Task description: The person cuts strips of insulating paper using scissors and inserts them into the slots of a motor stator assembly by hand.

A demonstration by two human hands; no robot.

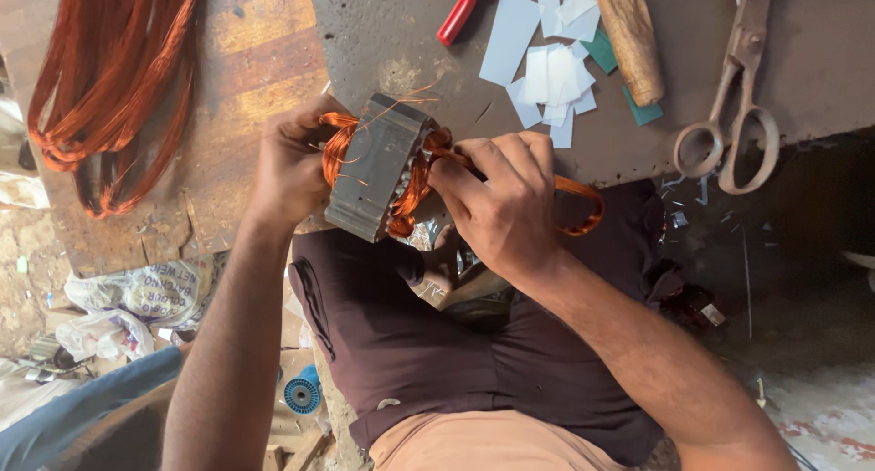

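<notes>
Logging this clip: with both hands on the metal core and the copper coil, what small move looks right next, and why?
Probably the right hand should press the copper coil deeper into the metal core while the left hand steadies it. A loop of the coil hangs out behind the right hand, and loose strands stick up above the core's top.

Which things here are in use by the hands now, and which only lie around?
In use: left hand, right hand, metal stator core, copper wire coil.

Lying about: scissors, red-handled tool, wooden handle, white paper slips, loose copper wire bundle.
</notes>
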